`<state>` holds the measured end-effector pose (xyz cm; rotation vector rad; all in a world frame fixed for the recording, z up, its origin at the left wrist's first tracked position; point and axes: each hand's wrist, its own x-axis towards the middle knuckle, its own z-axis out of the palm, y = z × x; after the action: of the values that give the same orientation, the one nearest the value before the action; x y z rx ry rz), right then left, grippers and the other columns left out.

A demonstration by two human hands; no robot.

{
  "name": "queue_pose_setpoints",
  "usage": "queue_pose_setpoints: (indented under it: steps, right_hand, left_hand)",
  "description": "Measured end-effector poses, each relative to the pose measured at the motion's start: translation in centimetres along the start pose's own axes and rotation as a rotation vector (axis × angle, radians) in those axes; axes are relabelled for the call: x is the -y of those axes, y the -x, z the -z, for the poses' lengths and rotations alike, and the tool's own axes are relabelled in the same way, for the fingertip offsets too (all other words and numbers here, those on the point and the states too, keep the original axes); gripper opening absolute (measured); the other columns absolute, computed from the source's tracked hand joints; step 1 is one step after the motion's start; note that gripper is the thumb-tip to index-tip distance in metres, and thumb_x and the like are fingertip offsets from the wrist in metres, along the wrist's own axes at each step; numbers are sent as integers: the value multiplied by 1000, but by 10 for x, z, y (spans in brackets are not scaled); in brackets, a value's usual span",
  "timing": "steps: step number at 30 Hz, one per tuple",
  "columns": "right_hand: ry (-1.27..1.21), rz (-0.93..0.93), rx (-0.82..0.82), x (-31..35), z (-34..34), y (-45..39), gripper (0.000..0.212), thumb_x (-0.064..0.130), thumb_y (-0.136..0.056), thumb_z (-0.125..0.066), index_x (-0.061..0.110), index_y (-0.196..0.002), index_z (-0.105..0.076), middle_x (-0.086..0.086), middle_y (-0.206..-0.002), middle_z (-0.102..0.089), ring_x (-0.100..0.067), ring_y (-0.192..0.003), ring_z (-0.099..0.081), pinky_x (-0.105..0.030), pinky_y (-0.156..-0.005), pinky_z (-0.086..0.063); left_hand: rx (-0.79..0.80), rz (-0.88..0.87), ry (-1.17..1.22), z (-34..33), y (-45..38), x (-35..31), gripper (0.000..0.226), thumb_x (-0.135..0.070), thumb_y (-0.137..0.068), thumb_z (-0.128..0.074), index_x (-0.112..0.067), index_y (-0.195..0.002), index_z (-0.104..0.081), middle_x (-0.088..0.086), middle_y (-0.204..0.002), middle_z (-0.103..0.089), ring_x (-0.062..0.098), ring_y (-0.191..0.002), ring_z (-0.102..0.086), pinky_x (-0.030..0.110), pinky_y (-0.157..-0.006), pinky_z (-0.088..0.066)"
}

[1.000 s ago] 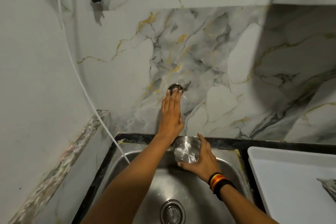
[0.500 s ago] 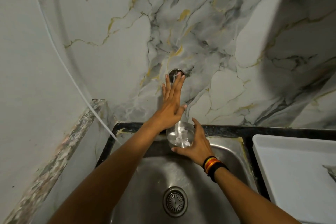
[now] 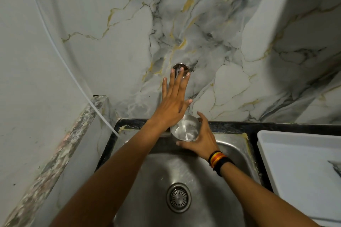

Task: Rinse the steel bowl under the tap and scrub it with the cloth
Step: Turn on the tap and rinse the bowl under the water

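Steel bowl [image 3: 186,130] sits mouth-up over the back of the sink [image 3: 230,155], cupped loosely by the right hand [image 3: 200,139], likely to catch water. The left hand [image 3: 174,100], flat and holding nothing, reaches its fingers to the wall tap [image 3: 180,69].
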<state>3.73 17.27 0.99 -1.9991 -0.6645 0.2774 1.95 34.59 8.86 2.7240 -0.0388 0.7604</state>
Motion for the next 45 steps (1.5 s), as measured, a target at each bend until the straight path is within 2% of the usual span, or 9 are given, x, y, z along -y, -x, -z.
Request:
queue_pose_setpoints:
  steps: [4,8,13,18,23,30,35,40,45]
  right_hand:
    - [-4,73,75,7,-15,2,142,54,-53,-100,29,-162,-13,-3,-167,-33,-24,-146,-44,-28,-107,-41]
    - [-29,73,76,-5,-10,15,141,57,-49,-99,36,-159,-13,-3,-163,-38,-22,-143,-46,-31,-109,-45]
    - [-20,53,7,0,-2,-5,141,45,-51,-103,24,-161,-18,-4,-162,-39,-25,-142,-49,-32,-109,-46]
    - [-48,93,52,0,-16,3,142,51,-50,-101,28,-161,-15,-3,-164,-36,-22,-144,-45,-40,-114,-47]
    - [-98,59,4,-14,-8,10,140,45,-47,-103,27,-158,-21,1,-155,-42,-17,-133,-50,-31,-105,-50]
    - [-129,69,24,-19,-26,19,130,56,-48,-100,39,-151,-24,12,-150,-41,-10,-132,-48,-30,-106,-49]
    - [-148,22,-23,-39,-13,29,132,56,-46,-101,39,-152,-24,16,-147,-40,-10,-129,-49,-11,-94,-42]
    - [-130,27,-23,-41,-5,39,130,57,-46,-101,40,-150,-24,16,-147,-39,-10,-130,-49,-9,-94,-39]
    - [-109,19,-54,-51,14,62,130,60,-43,-100,45,-148,-25,17,-146,-42,-9,-127,-50,-14,-96,-42]
  left_hand:
    - [5,-7,-43,0,0,3,79,-36,-113,-48,-8,-172,-2,22,-181,8,39,-166,17,65,-133,10]
    - [-7,-16,-69,-4,1,5,80,-38,-113,-49,-9,-172,-2,24,-180,8,41,-166,15,68,-133,5]
    - [-31,-26,-64,-8,4,6,77,-42,-113,-44,-12,-172,-3,23,-180,11,38,-167,16,64,-134,8]
    - [-35,-40,-62,-11,5,9,79,-50,-111,-35,-14,-172,0,21,-180,15,35,-166,19,62,-134,11]
    - [-60,-92,-113,-14,5,16,78,-48,-111,-39,-12,-172,-4,29,-178,10,42,-166,15,67,-133,6]
    - [-57,-42,-316,-14,9,3,80,-52,-112,-38,-11,-172,-6,32,-177,6,47,-166,9,67,-132,8]
    - [-75,82,-474,-15,8,-19,82,-52,-111,-38,-9,-172,-3,30,-178,5,46,-166,6,63,-130,11]
    - [-69,145,-769,-20,3,-40,86,-52,-112,-39,-8,-171,6,19,-181,3,34,-168,2,56,-131,6]
    - [-2,249,-900,-27,-9,-60,89,-56,-111,-37,-10,-171,11,12,-182,7,35,-168,0,54,-130,5]
